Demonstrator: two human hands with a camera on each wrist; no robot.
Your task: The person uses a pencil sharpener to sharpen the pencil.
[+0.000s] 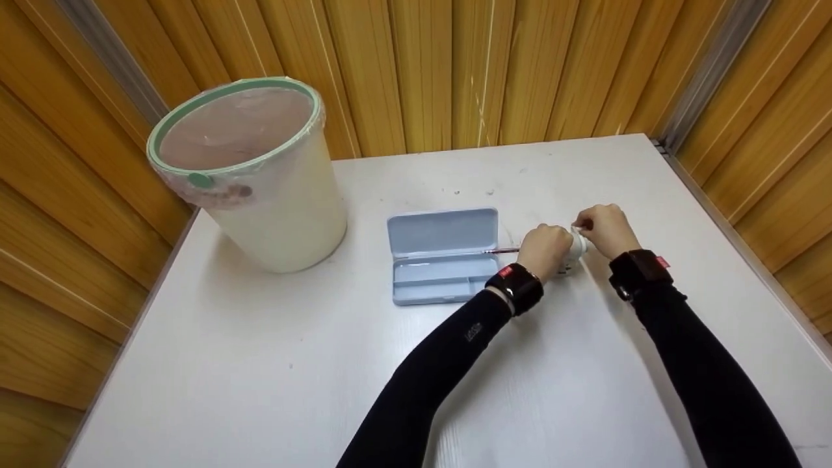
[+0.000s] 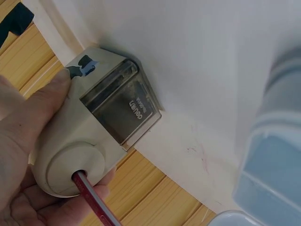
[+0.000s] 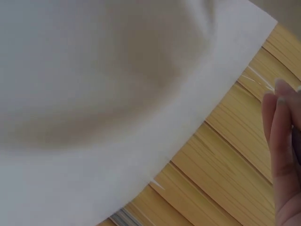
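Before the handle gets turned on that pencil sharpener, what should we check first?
1. Red pencil sits in the hole of the sharpener: ok.
2. Left hand grips the sharpener so it stays put: ok.
3. Right hand is at the crank end: ok in the head view; whether it grips the handle: cannot tell.
4. Shavings drawer is pushed in: ok.
5. Pencil case lies open beside the hands, clear of them: ok.
6. Lined bin stands on the table: ok.
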